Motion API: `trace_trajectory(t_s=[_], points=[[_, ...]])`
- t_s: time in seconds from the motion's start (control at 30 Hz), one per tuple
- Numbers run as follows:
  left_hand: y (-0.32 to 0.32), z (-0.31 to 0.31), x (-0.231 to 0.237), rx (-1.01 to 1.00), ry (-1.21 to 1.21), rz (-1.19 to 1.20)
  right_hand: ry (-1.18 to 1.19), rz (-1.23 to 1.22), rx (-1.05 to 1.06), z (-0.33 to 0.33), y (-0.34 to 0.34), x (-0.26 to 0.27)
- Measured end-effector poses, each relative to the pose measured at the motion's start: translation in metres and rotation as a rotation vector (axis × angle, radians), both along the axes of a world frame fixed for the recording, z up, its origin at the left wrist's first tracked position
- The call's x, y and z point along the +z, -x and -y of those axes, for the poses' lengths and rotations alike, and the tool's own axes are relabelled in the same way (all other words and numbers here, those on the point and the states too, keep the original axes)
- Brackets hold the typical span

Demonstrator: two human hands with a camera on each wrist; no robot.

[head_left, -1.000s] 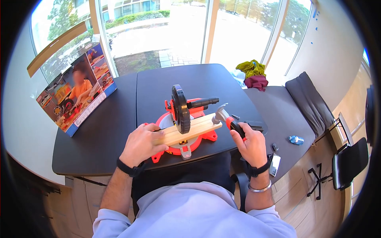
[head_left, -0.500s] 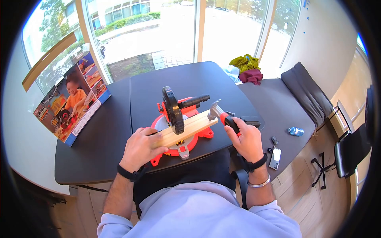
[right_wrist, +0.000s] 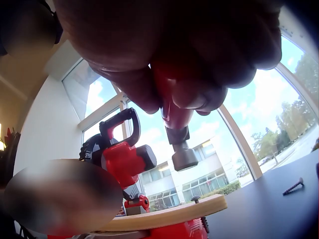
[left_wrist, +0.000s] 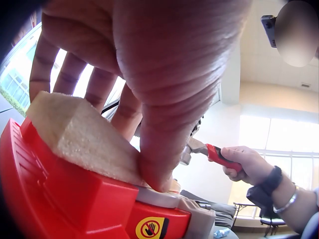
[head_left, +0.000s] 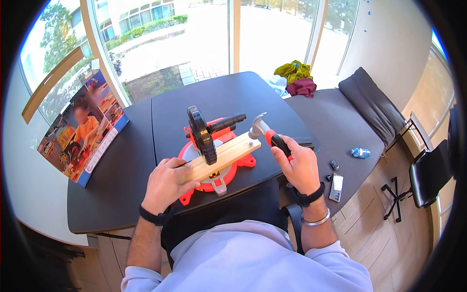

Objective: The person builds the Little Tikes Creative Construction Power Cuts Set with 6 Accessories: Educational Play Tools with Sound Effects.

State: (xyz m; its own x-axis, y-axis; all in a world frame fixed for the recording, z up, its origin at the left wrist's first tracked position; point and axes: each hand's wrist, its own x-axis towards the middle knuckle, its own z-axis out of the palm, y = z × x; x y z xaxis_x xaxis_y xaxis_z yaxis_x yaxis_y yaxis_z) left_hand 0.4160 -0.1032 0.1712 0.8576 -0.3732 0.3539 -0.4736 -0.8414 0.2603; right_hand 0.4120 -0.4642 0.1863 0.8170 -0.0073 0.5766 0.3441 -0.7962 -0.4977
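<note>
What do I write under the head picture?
Right hand holding a hammer above a wooden board that the left hand grips on a toy saw.

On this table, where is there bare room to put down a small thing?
Bare table lies between the box and left hand, and beyond the saw toward the windows. Crowded: around the saw, with board, hammer and right hand.

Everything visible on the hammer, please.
The hammer has a grey, metal-looking claw head and a red-and-black grip, plastic or rubber by its look. The right hand holds it by the grip, fingers wrapped round. Its striking face points down, held above a fastener standing proud of the wooden board, with a visible gap between.
</note>
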Motion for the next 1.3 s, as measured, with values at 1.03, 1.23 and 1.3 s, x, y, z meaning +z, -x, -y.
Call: trace_trajectory(t_s=[1.03, 1.23, 1.3], points=[[-0.001, -0.006, -0.001, -0.013, 0.018, -0.006, 0.108, -0.097, -0.051, 0.015, -0.033, -0.068], [-0.002, -0.008, -0.002, -0.018, 0.011, 0.0, 0.305, -0.008, -0.133, 0.007, -0.044, -0.076], [-0.001, -0.008, -0.002, -0.014, 0.011, 0.001, 0.329, -0.013, -0.152, 0.005, -0.045, -0.077]])
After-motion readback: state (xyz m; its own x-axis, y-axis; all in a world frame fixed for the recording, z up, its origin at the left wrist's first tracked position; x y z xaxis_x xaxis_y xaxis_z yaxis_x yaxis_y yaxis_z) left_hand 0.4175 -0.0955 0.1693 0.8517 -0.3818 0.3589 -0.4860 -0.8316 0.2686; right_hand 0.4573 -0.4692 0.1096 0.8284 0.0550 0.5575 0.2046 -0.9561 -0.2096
